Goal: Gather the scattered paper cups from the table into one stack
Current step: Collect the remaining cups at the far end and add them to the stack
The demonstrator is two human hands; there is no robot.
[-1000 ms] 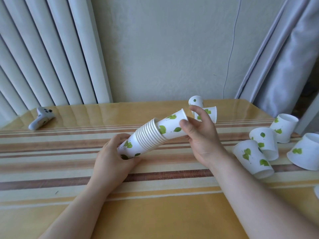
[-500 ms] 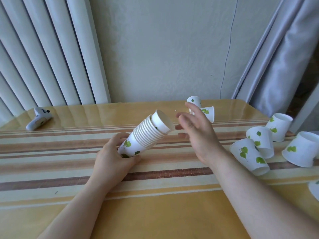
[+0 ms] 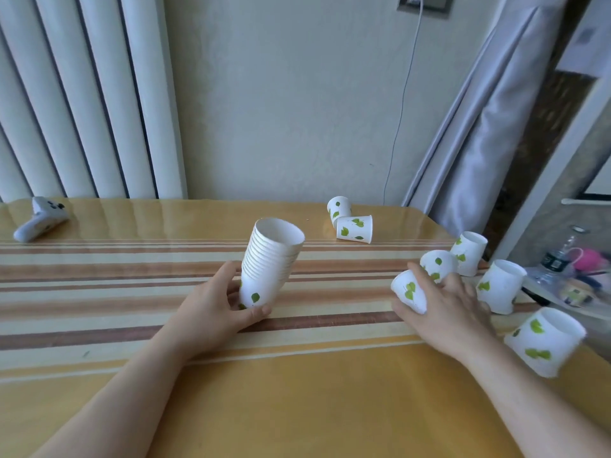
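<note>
My left hand [image 3: 216,309] grips the base of a stack of white paper cups with green leaves [image 3: 272,261], tilted with its mouth up and to the right. Over to the right, my right hand [image 3: 444,307] closes around a single cup [image 3: 410,292] lying on its side. Just behind it lies another cup [image 3: 438,264]. More loose cups stand or lie at the right edge: one upright [image 3: 469,247], one [image 3: 501,285] beside it, one on its side nearest me [image 3: 545,340]. Two cups [image 3: 353,228] [image 3: 339,206] lie at the back of the table.
The table [image 3: 297,391] has a striped yellow and brown cloth. A white game controller [image 3: 39,219] lies at the back left. Beyond the right edge sits a lower surface with a bottle [image 3: 558,256] and small items. Curtains and a wall stand behind.
My right hand pushed a cup fully into the stack, let go, and moved right onto a loose cup. The stack tipped more upright in my left hand.
</note>
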